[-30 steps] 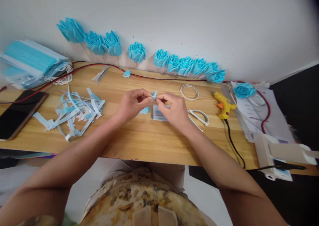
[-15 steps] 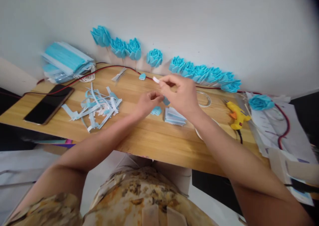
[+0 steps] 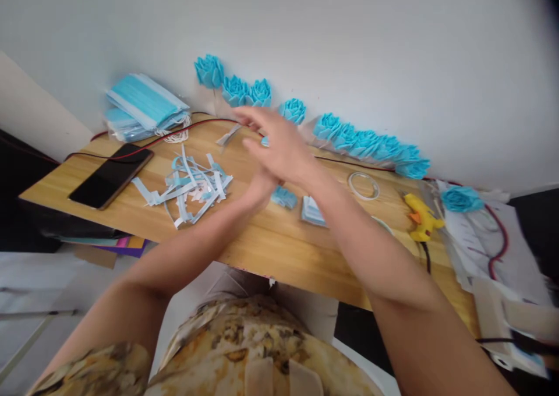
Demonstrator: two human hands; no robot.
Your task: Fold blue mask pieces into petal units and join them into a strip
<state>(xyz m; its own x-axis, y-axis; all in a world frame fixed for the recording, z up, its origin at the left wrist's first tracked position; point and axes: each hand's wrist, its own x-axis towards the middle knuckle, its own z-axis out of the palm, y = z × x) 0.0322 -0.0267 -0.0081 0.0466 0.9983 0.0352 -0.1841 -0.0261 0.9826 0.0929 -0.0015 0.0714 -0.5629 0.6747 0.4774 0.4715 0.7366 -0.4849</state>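
My right hand [image 3: 282,142] stretches leftward across my left hand, fingers out and thumb apart, with nothing visible in it. Its fingertips are near a small bundle of thin ties [image 3: 229,134]. My left hand [image 3: 264,184] is low over the table, its fingers hidden behind the right hand, so I cannot see whether it holds anything. Close by lie a few light-blue cut pieces [image 3: 283,197] and a stack of cut mask fabric [image 3: 312,211], partly covered by my right forearm. Another small blue piece [image 3: 265,141] shows beside my right thumb.
Blue fabric flowers [image 3: 371,144] on stems lean along the wall. Leftward lie cut strips [image 3: 187,186], a phone [image 3: 111,176] and face masks [image 3: 146,105]. Rightward are a tape roll [image 3: 364,186], a yellow glue gun [image 3: 423,216] and a single flower [image 3: 462,198]. A red-black cable [image 3: 192,125] crosses behind.
My right hand has moved left over my left hand, and its pinch has opened. The small white piece it held is no longer in its fingers. The view has shifted slightly left.
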